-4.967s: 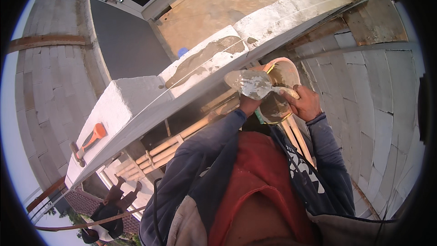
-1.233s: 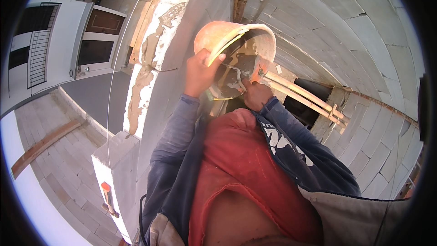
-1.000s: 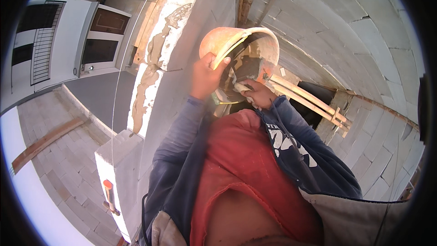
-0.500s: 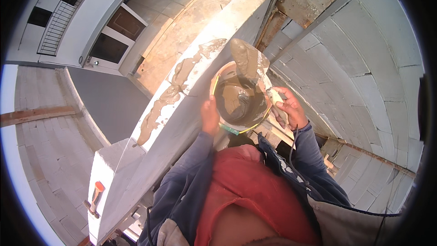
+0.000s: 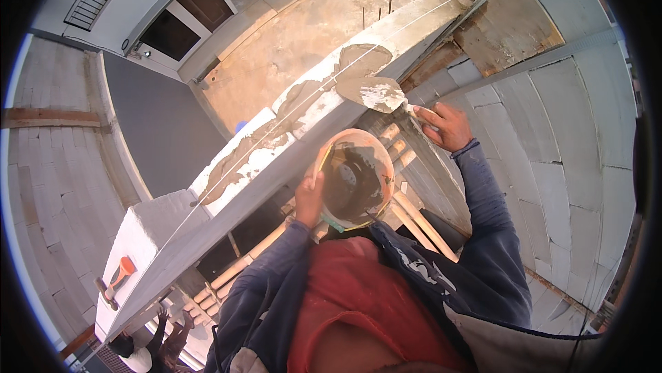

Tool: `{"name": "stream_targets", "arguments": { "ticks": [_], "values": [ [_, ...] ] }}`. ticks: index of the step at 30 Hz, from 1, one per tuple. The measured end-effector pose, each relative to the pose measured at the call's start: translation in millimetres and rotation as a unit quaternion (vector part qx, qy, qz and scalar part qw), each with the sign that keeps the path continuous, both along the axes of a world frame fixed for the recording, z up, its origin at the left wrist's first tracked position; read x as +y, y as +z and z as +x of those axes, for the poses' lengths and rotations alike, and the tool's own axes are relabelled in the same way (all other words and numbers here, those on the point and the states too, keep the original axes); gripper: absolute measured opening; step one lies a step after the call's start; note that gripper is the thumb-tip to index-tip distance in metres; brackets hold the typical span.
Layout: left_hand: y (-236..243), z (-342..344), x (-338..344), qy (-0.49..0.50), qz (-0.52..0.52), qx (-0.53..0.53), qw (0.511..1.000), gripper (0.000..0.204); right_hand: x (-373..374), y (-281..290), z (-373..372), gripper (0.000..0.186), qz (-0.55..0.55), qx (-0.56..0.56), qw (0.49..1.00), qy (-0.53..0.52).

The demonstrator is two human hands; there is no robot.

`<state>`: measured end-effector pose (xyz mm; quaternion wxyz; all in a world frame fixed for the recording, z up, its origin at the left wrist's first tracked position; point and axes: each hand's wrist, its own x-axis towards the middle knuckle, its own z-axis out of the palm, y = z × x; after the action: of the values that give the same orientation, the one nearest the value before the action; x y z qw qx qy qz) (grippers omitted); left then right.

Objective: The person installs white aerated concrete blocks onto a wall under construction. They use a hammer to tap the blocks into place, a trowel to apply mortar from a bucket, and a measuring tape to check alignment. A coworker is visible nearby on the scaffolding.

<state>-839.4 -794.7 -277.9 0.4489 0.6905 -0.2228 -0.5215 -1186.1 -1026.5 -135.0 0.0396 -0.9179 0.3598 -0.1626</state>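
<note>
My left hand point(image 5: 309, 197) is closed on the left side of a round bucket point(image 5: 379, 149) held near my chest, with grey mortar point(image 5: 348, 176) inside. In my right hand point(image 5: 447, 126), fingers wrap the handle of a trowel point(image 5: 379, 95). Mortar coats part of its broad blade, which is over the edge of the block wall point(image 5: 318, 107). A patch of fresh mortar point(image 5: 362, 60) lies just beyond the blade. More mortar point(image 5: 238, 164) runs unevenly along the wall top toward the near left.
A taut string point(image 5: 265, 135) runs along the wall. On the raised white block point(image 5: 141, 235) rests an orange-handled hammer point(image 5: 118, 280). Bamboo poles point(image 5: 238, 269) lie below. Another person point(image 5: 141, 352) is at the lower left. A block wall point(image 5: 545, 131) stands to my right.
My right hand has carried the trowel from over the bucket up to the wall top. A new mortar patch is on the wall there. The bucket now sits lower relative to the wall.
</note>
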Motion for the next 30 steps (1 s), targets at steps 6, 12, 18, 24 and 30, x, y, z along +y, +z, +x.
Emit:
{"name": "stream_targets", "arguments": {
  "ticks": [6,12,18,24,30],
  "values": [
    [5.1,6.6,0.2,-0.042,-0.015,-0.034,0.998,0.045,85.9,-14.0,22.1,0.051,0.115,-0.174,0.976,-0.064],
    [47.9,12.6,-16.1,-0.137,-0.055,-0.037,0.988,0.048,201.5,-19.9,6.6,0.050,0.268,0.089,0.948,-0.145],
    [82.4,6.6,-30.4,-0.251,-0.175,-0.085,0.948,0.048,262.5,-74.8,105.1,0.054,0.332,0.184,0.875,-0.300],
    [126.3,25.3,-22.0,-0.261,-0.257,-0.098,0.925,0.047,315.2,-30.9,171.4,0.053,0.443,0.036,0.850,-0.282],
    [92.5,66.5,6.6,-0.235,-0.219,-0.114,0.940,0.050,345.6,-16.6,173.6,0.044,0.692,-0.373,0.561,-0.258]
  ]
}}
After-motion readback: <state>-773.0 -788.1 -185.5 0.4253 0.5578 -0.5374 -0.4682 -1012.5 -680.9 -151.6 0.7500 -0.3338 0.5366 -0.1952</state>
